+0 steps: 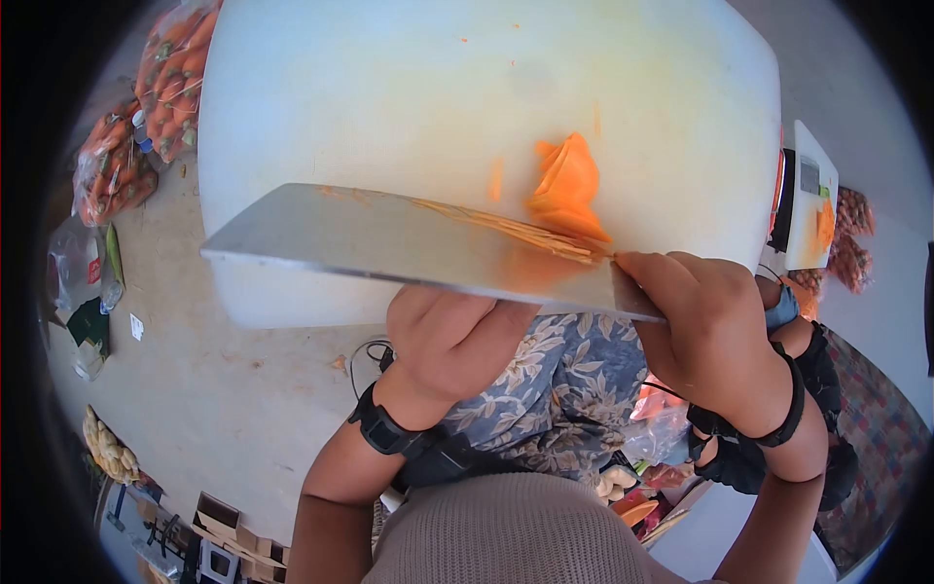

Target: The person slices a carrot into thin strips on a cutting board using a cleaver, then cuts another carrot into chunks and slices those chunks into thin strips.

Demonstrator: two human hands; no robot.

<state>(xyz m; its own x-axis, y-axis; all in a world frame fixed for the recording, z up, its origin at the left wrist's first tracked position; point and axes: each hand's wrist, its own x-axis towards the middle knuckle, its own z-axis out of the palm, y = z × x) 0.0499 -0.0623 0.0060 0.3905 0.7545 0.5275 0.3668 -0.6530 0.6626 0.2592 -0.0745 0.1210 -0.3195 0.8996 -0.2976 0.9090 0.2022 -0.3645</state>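
Observation:
A wide metal knife [389,234] is held up over the white cutting board [389,107], its blade stretching to the left. Thin orange strips cling along the blade's upper edge. My right hand [700,316] is closed at the knife's right end, with its fingertips beside the strips. My left hand [448,336] is closed below the blade, partly hidden by it; whether it grips the blade or something behind it is hidden. Just beyond the knife, a small pile of thin orange carrot slices [567,185] lies on the board.
Bags of carrots [180,83] stand on the floor at the left. At the right, another cutting board [813,209] bears orange pieces, near a person's arm [793,336]. Cardboard boxes [229,530] sit at the lower left.

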